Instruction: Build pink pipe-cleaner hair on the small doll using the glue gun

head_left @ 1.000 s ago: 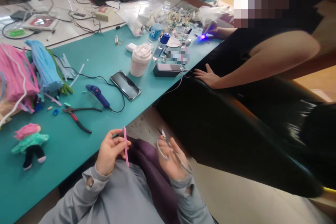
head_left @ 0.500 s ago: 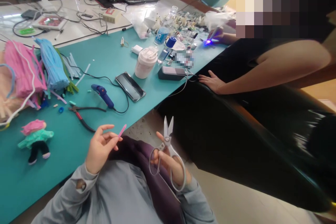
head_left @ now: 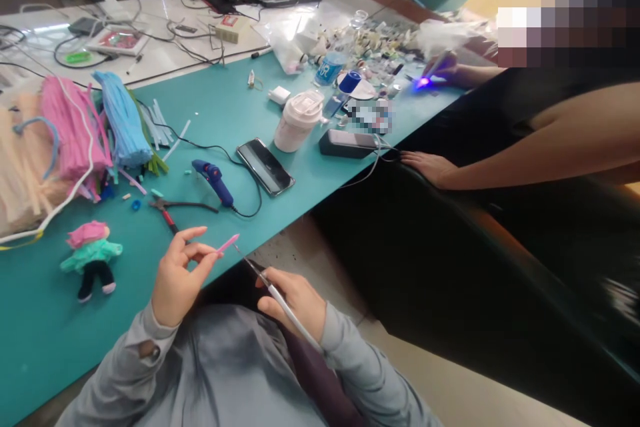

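Between thumb and fingers, my left hand (head_left: 181, 277) pinches a short pink strip (head_left: 229, 244) that points up and to the right. My right hand (head_left: 295, 300) grips a pair of scissors (head_left: 285, 308), seen edge-on, their tips close to the strip's free end. Whether the blades touch the strip cannot be made out. On the green mat beyond my left hand lie red-handled pliers (head_left: 167, 213), partly hidden by that hand. A small doll (head_left: 95, 257) with pink hair, a mint top and black trousers lies to the left.
Pink (head_left: 73, 127) and blue bundles (head_left: 121, 121) of strips lie at the left. A blue glue gun (head_left: 214, 181), a phone (head_left: 265, 167) and a lidded cup (head_left: 299, 120) stand or lie mid-table. At the right, another person's hand (head_left: 431, 168) rests by the table edge.
My right hand has swung the scissors left and turned them, from upright with blades apart to edge-on near the pink strip. The view has shifted, so the table items appear further right.
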Demonstrator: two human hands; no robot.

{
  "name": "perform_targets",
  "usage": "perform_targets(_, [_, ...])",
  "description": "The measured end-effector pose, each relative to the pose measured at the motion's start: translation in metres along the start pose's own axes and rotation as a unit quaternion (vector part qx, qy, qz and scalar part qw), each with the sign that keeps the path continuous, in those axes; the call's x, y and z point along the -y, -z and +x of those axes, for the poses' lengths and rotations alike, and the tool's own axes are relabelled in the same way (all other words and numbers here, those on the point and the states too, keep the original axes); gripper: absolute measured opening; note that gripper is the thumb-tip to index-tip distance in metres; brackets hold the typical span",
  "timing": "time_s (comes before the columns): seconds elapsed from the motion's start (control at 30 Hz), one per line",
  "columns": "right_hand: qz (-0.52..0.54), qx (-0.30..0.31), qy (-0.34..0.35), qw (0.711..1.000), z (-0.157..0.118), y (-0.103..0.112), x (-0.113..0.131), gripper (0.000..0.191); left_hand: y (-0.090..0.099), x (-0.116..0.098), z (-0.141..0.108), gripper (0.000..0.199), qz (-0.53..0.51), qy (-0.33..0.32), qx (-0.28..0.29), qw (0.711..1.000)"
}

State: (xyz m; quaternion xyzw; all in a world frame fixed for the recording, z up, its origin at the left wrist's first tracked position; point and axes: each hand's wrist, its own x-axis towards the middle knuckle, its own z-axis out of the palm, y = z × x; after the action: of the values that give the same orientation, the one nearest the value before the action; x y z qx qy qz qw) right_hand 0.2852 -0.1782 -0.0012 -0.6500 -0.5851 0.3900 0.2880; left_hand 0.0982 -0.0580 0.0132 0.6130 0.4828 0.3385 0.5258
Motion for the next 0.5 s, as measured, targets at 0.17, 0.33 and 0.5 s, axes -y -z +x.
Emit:
perform_targets(0.17, [-0.023, -0.017, 0.022, 0.999, 0.009, -0.006, -0.006, 0.074, 0.003, 0.001, 0.002, 0.036, -0.05, 0.037, -0.006, 0.998])
perform_targets(0.33, [-0.038, -0.019, 0.043, 0.998, 0.015, -0.005, -0.006, 0.074, 0.004, -0.003, 0.004, 0.04, -0.066, 0.053, 0.003, 0.996])
perform_targets(0.5, [-0.041, -0.015, 0.043, 0.998, 0.019, -0.004, -0.003, 0.07, 0.002, -0.007, 0.003, 0.044, -0.08, 0.064, 0.002, 0.995])
